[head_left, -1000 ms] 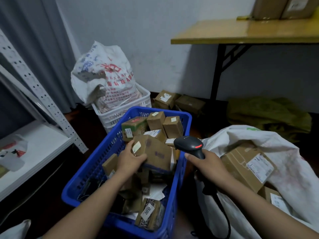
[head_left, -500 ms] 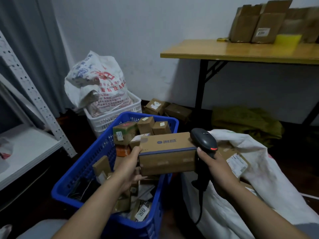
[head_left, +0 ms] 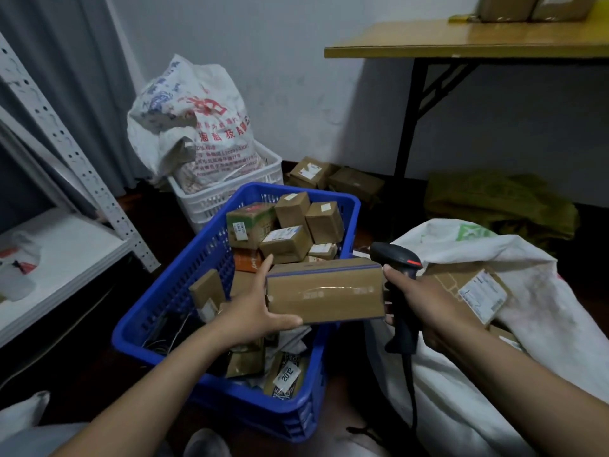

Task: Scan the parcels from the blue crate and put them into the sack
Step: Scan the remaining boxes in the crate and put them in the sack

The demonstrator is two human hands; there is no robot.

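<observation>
Parcel (head_left: 324,290), one brown box, is held level over the blue crate (head_left: 184,268), its left end clasped by the left grip (head_left: 253,311), thumb beneath. One black scanner (head_left: 395,255) is clenched in the right grip (head_left: 428,301), beside the open sack (head_left: 543,308). Two boxes (head_left: 309,171) are seen on the floor near a yellow counter (head_left: 461,44); one white crate (head_left: 230,196) stands behind.

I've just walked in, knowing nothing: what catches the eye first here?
A brown parcel, gripped by the left hand, held over the bright blue crate full of small boxes at centre. Right beside it the right hand holds a black scanner, next to the white sack on the right.
</observation>
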